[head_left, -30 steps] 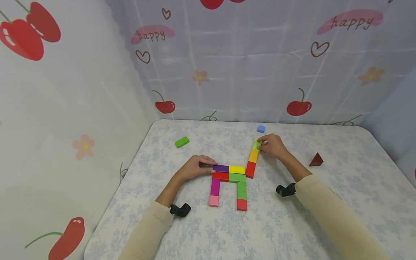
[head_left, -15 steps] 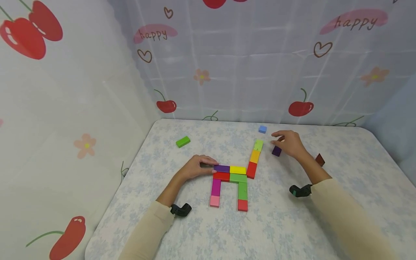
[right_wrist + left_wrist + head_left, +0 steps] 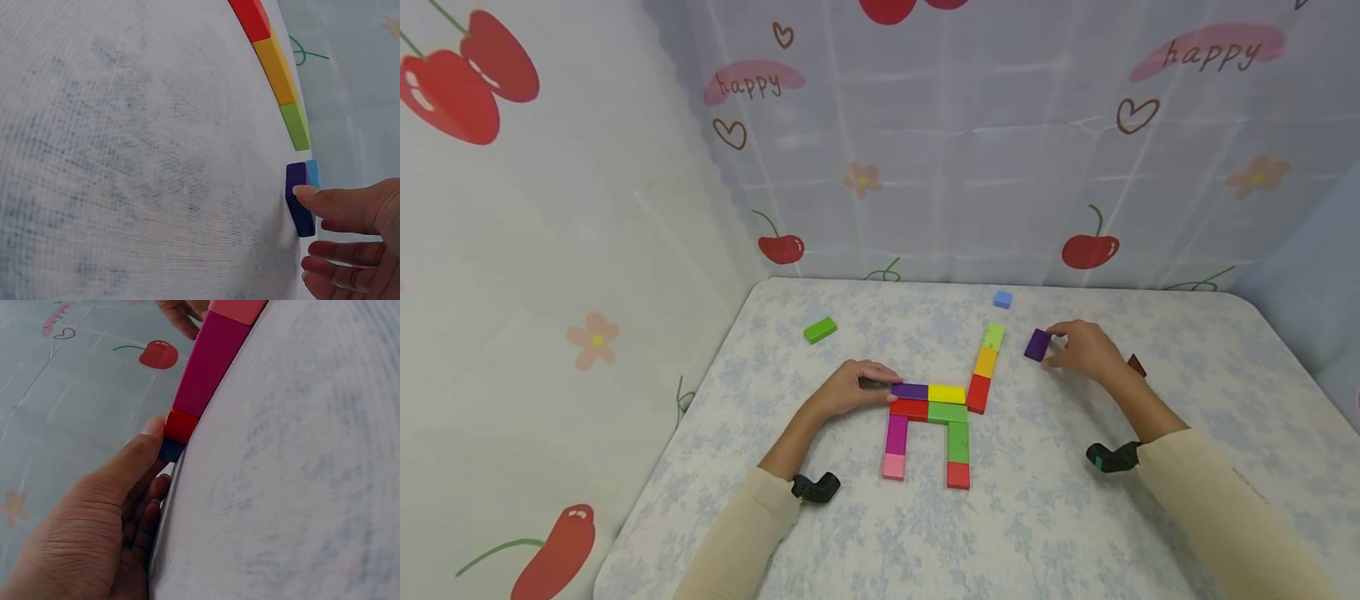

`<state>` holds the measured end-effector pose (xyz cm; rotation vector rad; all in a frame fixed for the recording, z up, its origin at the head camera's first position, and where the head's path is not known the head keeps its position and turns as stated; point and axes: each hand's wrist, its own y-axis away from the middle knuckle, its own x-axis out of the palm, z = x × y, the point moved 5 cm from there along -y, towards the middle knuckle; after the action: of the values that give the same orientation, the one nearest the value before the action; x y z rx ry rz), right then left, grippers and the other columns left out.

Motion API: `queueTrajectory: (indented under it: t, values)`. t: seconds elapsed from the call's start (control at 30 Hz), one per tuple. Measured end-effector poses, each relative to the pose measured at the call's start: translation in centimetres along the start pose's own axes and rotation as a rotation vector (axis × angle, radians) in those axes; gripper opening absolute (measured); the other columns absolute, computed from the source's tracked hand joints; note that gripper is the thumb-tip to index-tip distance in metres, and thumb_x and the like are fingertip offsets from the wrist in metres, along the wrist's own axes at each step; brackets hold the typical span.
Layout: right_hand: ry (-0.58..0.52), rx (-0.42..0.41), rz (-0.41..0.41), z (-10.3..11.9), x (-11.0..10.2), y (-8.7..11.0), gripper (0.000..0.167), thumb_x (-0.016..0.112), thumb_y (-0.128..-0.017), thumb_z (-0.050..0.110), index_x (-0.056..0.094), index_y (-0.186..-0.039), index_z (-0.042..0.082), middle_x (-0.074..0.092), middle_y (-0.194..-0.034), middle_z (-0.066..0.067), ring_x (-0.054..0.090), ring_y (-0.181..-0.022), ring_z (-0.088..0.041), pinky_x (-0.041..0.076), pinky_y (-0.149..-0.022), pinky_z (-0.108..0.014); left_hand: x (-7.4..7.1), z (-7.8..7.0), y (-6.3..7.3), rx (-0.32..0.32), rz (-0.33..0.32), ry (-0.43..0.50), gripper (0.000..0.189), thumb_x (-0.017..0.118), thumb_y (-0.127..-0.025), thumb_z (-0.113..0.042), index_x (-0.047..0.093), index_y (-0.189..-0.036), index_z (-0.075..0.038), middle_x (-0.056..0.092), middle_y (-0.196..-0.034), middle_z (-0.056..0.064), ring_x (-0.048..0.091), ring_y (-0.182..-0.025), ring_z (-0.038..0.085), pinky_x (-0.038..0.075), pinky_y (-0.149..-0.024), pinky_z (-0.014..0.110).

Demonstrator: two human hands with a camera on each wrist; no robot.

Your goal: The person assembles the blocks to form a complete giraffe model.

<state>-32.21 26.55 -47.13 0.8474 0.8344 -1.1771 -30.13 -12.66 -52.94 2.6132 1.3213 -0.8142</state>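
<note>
My left hand (image 3: 853, 386) is at the left end of a flat block figure, thumb and fingers about the end of a purple block (image 3: 912, 392). In the left wrist view its thumb touches where the purple and red blocks (image 3: 182, 426) meet. My right hand (image 3: 1084, 350) holds a loose dark purple block (image 3: 1037, 344) between thumb and fingers; the right wrist view shows the thumb on that block (image 3: 299, 209), fingers partly hidden. A slanted row of red (image 3: 978, 393), orange (image 3: 986, 362) and light green (image 3: 994, 336) blocks rises from the figure's right end.
A green block (image 3: 820, 330) lies at the back left and a small blue block (image 3: 1003, 299) near the far edge. Behind my right wrist, a brown triangular block (image 3: 1137, 365) is partly hidden. A patterned curtain (image 3: 955, 150) hangs behind the table (image 3: 1000, 533).
My right hand has let go of the light green block and moved right to the dark purple block, which it now holds. My left hand has stayed at the figure's left end.
</note>
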Motion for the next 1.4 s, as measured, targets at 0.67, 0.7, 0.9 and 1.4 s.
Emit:
queueTrajectory:
  t: [0.67, 0.7, 0.9, 1.4]
  values:
    - [-0.09, 0.018, -0.119, -0.6, 1.1, -3.4, 0.047, 0.077, -0.09, 0.011, 0.063, -0.133, -0.005, 0.062, -0.128, -0.028, 0.061, -0.099, -0.037, 0.055, -0.076, -0.044, 0.1, 0.2, -0.1, -0.007, -0.008, 0.004, 0.033, 0.083, -0.086, -0.017, 0.079, -0.119, -0.018, 0.073, -0.117, -0.007, 0.063, -0.114, 0.011, 0.05, -0.101, 0.032]
    - [-0.085, 0.013, -0.125, -0.6, 1.2, -3.7, 0.047, 0.077, -0.09, 0.011, 0.063, -0.132, -0.005, 0.062, -0.128, -0.028, 0.061, -0.099, -0.037, 0.055, -0.078, -0.045, 0.1, 0.2, -0.1, -0.008, -0.008, 0.005, 0.033, 0.083, -0.086, -0.017, 0.079, -0.118, -0.019, 0.073, -0.117, -0.008, 0.063, -0.114, 0.011, 0.05, -0.101, 0.032]
    - [-0.051, 0.007, -0.13, 0.3, 1.3, -4.7, 0.047, 0.076, -0.09, 0.012, 0.064, -0.133, -0.003, 0.06, -0.131, -0.028, 0.061, -0.103, -0.04, 0.053, -0.089, -0.054, 0.0, 0.2, 0.0, -0.01, -0.006, 0.0, 0.033, 0.083, -0.086, -0.017, 0.078, -0.119, -0.019, 0.073, -0.117, -0.008, 0.063, -0.115, 0.01, 0.049, -0.102, 0.033]
    - [-0.055, 0.0, -0.062, 1.0, 1.6, -6.6, 0.046, 0.074, -0.091, 0.013, 0.063, -0.134, -0.001, 0.057, -0.136, -0.027, 0.058, -0.112, -0.043, 0.049, -0.095, -0.059, -0.1, 0.1, 0.0, -0.022, 0.001, -0.012, 0.033, 0.083, -0.087, -0.02, 0.078, -0.119, -0.02, 0.072, -0.118, -0.008, 0.063, -0.116, 0.01, 0.049, -0.103, 0.033]
